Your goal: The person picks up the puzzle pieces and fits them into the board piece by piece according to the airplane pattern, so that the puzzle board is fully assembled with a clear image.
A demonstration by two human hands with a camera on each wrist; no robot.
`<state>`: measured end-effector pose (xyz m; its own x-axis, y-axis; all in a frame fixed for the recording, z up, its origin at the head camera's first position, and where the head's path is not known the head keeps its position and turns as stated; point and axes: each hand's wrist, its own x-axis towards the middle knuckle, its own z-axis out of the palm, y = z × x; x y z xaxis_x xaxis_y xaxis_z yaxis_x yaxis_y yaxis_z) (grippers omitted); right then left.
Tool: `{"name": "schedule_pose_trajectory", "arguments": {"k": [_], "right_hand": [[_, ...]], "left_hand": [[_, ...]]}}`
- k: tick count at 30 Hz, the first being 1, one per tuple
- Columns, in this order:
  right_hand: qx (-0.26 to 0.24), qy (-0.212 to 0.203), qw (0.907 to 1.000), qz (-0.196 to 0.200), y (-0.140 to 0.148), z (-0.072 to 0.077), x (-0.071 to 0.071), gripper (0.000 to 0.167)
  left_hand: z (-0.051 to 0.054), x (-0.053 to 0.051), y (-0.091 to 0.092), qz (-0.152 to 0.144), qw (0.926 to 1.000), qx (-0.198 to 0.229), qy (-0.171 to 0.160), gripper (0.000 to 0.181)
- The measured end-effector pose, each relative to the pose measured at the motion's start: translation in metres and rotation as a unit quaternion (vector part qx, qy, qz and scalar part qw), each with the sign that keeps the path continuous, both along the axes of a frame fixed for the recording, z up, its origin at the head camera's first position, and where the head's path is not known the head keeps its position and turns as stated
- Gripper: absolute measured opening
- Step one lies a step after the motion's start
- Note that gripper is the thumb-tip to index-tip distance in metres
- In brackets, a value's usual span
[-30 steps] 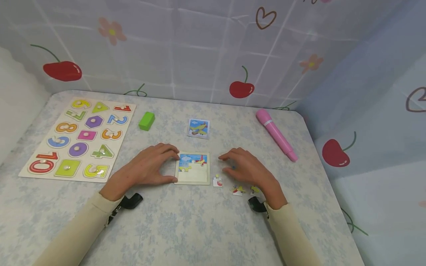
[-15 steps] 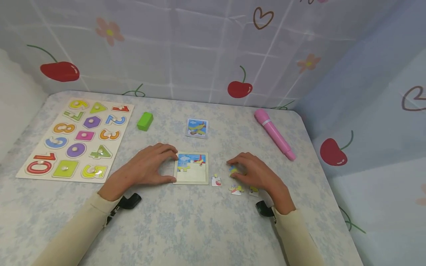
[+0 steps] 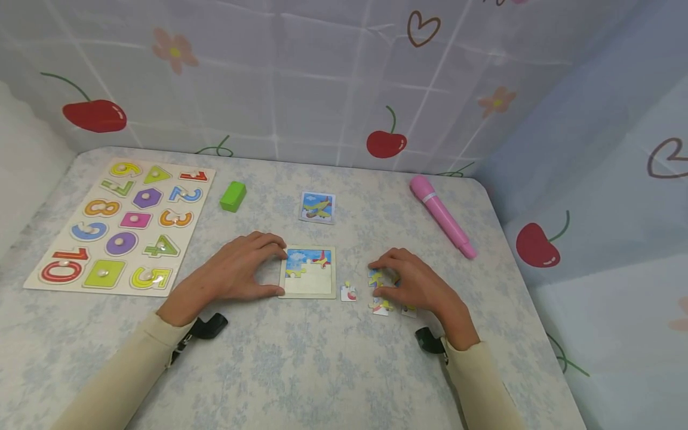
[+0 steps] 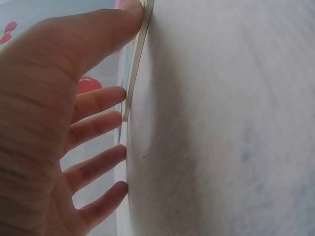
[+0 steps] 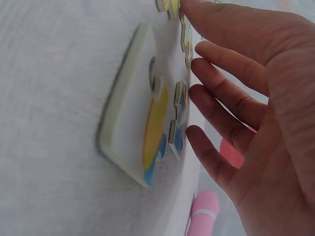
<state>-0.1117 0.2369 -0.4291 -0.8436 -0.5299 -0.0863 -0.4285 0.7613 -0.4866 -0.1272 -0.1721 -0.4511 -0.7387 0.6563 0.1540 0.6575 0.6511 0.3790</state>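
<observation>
In the head view a small puzzle board (image 3: 307, 288) lies flat, its upper part filled with sky and red aeroplane-tail pieces. My left hand (image 3: 239, 269) touches its left edge with thumb and index finger; the left wrist view shows the fingers fairly straight. My right hand (image 3: 416, 280) is low over loose puzzle pieces, thumb and index finger apart on either side of a blue-and-yellow piece (image 3: 375, 276). Below the thumb lies another piece (image 3: 380, 307), and a mostly white piece (image 5: 133, 113) is nearest the right wrist camera. A piece with a red patch (image 3: 348, 292) sits beside the board.
Behind the board is an aeroplane picture card (image 3: 317, 207). A number-and-shape peg board (image 3: 129, 227) takes up the left side, with a green block (image 3: 233, 196) near it. A pink toy microphone (image 3: 442, 217) lies at the right. Patterned curtains enclose the table (image 3: 301, 370).
My right hand has moved right, away from the board, and down to the loose pieces, barely shifting in the last half second. My left hand stays at the board's edge.
</observation>
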Motion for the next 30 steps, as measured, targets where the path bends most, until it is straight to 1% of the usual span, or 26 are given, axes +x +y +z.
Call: {"name": "schedule_pose_trajectory", "arguments": {"k": [6, 14, 21, 30], "right_hand": [[-0.007, 0.009, 0.9999, 0.002, -0.001, -0.002, -0.001, 0.048], [-0.011, 0.011, 0.9998, 0.010, -0.001, -0.003, -0.004, 0.038], [0.002, 0.011, 0.9998, 0.016, -0.004, -0.001, -0.007, 0.037], [0.006, 0.032, 0.9991, 0.027, -0.014, 0.004, -0.008, 0.038]], "left_hand": [[-0.001, 0.000, 0.000, -0.003, 0.9999, 0.002, 0.011, 0.070], [-0.001, 0.000, 0.000, -0.003, 1.0000, 0.000, 0.006, 0.071], [0.000, 0.001, 0.000, -0.002, 1.0000, 0.001, 0.005, 0.071], [0.000, 0.001, 0.001, -0.001, 1.0000, -0.004, 0.001, 0.071]]}}
